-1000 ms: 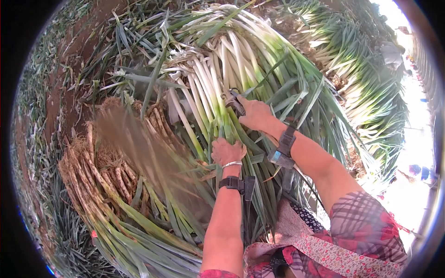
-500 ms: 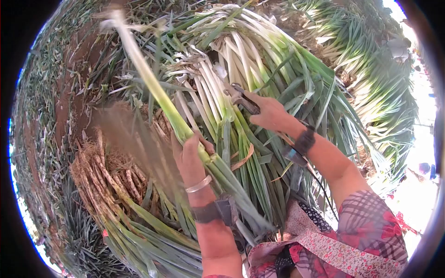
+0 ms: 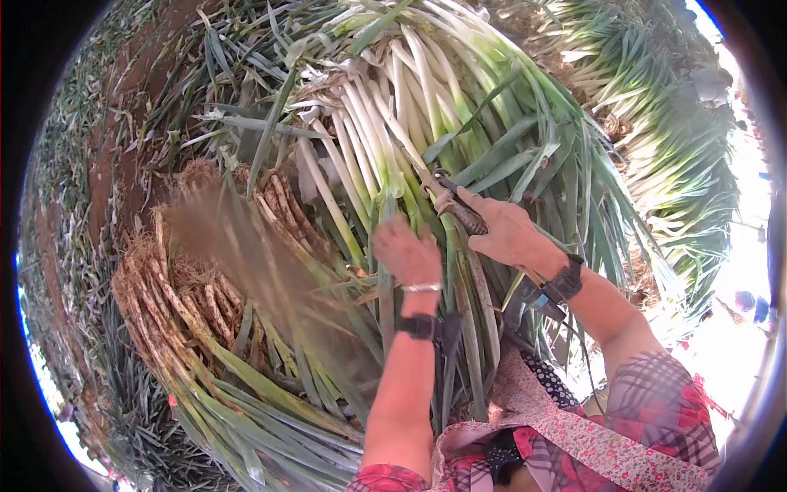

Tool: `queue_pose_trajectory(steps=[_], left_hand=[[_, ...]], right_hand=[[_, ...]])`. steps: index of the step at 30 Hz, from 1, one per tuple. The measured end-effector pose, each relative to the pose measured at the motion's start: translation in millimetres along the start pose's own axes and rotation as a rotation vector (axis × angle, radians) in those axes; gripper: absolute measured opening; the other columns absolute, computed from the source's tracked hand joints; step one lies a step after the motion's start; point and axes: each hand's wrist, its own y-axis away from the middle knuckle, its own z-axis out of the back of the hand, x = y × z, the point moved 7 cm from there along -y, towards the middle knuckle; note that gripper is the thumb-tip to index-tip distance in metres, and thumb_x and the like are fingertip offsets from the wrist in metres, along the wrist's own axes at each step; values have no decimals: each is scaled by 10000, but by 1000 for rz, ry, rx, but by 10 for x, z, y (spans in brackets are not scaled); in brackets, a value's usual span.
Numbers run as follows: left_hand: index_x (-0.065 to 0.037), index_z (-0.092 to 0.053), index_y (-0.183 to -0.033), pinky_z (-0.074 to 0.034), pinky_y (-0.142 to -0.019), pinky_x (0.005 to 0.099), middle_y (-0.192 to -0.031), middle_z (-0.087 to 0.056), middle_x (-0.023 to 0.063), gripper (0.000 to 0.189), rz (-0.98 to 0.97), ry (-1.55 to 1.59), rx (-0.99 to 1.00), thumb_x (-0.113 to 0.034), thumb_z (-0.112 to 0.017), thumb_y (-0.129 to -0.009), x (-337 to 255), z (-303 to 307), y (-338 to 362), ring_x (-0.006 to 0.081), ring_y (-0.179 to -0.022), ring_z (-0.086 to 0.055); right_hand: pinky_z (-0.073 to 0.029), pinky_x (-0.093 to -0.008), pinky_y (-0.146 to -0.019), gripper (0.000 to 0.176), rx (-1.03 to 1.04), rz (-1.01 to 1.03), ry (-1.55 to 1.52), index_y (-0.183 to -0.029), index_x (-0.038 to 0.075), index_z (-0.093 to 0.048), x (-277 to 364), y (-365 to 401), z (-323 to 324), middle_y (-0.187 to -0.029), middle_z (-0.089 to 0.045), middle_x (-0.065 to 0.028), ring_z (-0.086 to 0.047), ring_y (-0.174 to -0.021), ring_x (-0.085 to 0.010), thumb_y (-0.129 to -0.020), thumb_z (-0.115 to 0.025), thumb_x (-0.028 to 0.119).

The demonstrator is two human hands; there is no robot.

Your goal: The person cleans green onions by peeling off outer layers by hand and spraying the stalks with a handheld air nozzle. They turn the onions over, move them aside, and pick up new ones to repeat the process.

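My left hand [image 3: 407, 252], slightly blurred, is over a pile of peeled green onions [image 3: 361, 156] with white stems and green leaves. Its fingers look loosely spread, with nothing visible in them. In my right hand [image 3: 512, 234] is a pair of what look like pruning shears [image 3: 461, 215], with a dark, worn grip. The tool's metal end points up and left, over the onion stems. Lower left, a bundle of unpeeled green onions [image 3: 180, 303] has brown, soil-covered stems and dry roots.
A long row of white-stemmed green onions [image 3: 672, 164] runs along the right. Loose leaves [image 3: 229, 57] litter the brown soil [image 3: 111, 176] at left. A brownish blur covers part of the view left of centre. Wrist bands with a cable [image 3: 590, 361] are on my arms.
The green onion my left hand held up has been let go among the peeled pile. That hand has shifted right; my right hand, still with the tool, has moved slightly right and down.
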Motion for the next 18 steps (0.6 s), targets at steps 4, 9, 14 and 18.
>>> queue_pose_trajectory(steps=[4,9,14,18], left_hand=[[19,-643,-884,-479,-775,378,-869,-632,168,321,176,17,54,-245,-706,-710,656,-401,-503,320,-860,-605],[3,-659,-958,-498,-682,349,-780,-651,172,274,532,739,393,-181,-632,-757,1159,-383,-971,267,-690,-612],[54,-640,-833,-498,-586,392,-731,-632,157,356,426,1154,332,-295,-574,-824,649,1010,-2104,276,-606,-608],[-58,-666,-911,-505,-693,449,-768,-640,211,232,-69,174,333,-229,-521,-851,612,330,-1908,332,-717,-632]], right_hand=[[-458,-475,-777,736,14,85,-33,-1321,32,-423,-40,56,-207,-896,-609,-237,-582,-847,-418,-631,-620,200],[-460,-474,-753,743,69,30,-127,-1316,18,-413,-184,83,-223,-867,-598,-258,-577,-829,-430,-614,-619,144],[-464,-456,-760,741,35,24,-106,-1334,34,-400,-207,117,-263,-887,-592,-250,-580,-851,-414,-629,-604,135],[-469,-438,-776,749,-55,40,-225,-1354,62,-393,70,158,-80,-900,-594,-232,-583,-858,-398,-639,-602,140]])
